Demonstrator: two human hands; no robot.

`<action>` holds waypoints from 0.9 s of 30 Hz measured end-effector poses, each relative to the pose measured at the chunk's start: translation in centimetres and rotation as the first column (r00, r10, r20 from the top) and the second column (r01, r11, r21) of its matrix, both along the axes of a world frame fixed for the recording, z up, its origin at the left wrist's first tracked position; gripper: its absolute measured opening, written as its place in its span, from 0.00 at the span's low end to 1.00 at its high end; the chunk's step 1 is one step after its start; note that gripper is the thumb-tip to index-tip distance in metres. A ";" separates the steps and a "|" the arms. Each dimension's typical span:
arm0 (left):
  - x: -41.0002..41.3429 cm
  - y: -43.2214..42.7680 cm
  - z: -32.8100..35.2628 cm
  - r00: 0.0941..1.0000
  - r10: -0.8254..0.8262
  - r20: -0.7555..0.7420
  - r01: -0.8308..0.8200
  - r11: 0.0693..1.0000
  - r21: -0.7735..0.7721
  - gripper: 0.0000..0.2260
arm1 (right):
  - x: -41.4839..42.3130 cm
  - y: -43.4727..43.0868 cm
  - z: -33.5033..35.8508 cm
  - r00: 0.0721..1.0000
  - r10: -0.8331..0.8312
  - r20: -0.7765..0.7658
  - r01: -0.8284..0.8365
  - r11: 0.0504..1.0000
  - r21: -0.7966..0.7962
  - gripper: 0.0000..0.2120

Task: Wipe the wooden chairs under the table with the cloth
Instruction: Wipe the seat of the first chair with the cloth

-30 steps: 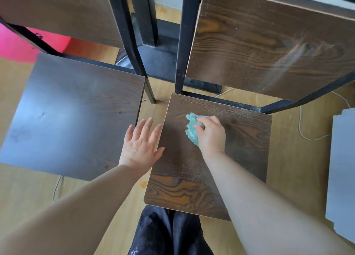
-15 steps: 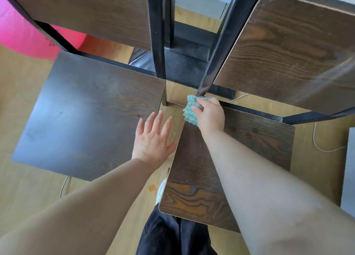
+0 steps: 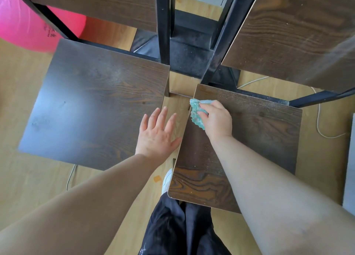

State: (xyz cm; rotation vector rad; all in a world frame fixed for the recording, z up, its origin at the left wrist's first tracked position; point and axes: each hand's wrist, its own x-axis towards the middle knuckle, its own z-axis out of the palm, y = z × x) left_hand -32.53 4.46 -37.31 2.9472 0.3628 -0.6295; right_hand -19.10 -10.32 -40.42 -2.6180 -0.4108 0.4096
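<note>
Two dark wooden chairs stand side by side below me. My right hand (image 3: 217, 118) grips a crumpled teal cloth (image 3: 196, 113) and presses it onto the far left corner of the right chair's seat (image 3: 255, 139), which is speckled with dust. My left hand (image 3: 157, 133) is spread flat, fingers straight, over the near right corner of the left chair's seat (image 3: 92, 103) and the gap between the seats. Wooden backrests (image 3: 299, 30) on black metal frames rise behind both seats.
Black chair posts (image 3: 163, 22) and a dark base sit between the backrests. A pink ball (image 3: 25, 22) lies at the far left on the wooden floor. A white cable (image 3: 318, 124) trails at the right, beside a grey panel (image 3: 349, 164). My dark trousers (image 3: 180, 227) are below.
My right hand swept the cloth from the seat's middle to its far left corner, then drew it slightly back along the left edge. My left hand stayed spread between the seats.
</note>
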 end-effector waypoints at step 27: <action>-8.9 -4.8 1.3 0.994 0.101 -0.041 -0.099 0.994 0.040 0.28 | -20.3 -8.7 0.3 0.902 0.402 -0.155 -0.384 0.913 0.138 0.14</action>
